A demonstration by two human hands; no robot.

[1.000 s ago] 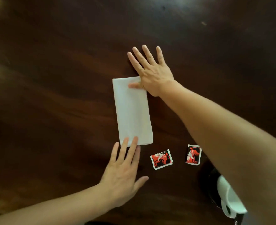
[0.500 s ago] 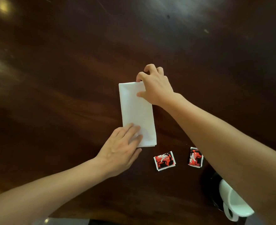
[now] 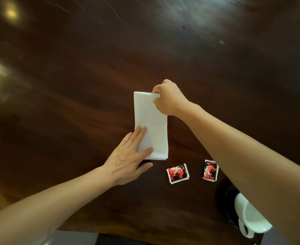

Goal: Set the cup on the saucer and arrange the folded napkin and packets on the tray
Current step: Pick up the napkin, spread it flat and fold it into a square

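Note:
A white folded napkin (image 3: 152,124) lies lengthwise on the dark wooden table (image 3: 75,85). My right hand (image 3: 167,98) pinches its far right corner, lifting the top edge slightly. My left hand (image 3: 130,156) presses flat on the napkin's near left part with straight fingers. Two red-and-black packets (image 3: 177,173) (image 3: 210,171) lie side by side just right of the napkin's near end. At the bottom right a white cup (image 3: 251,218) sits on a dark saucer (image 3: 229,206), partly hidden by my right forearm. No tray is in view.
The table's near edge (image 3: 110,232) runs along the bottom, with grey floor below it. Bright light reflections shine on the wood at the upper left.
My right hand went from flat beside the napkin to curled on its far corner. My left hand slid forward from the near end onto the napkin.

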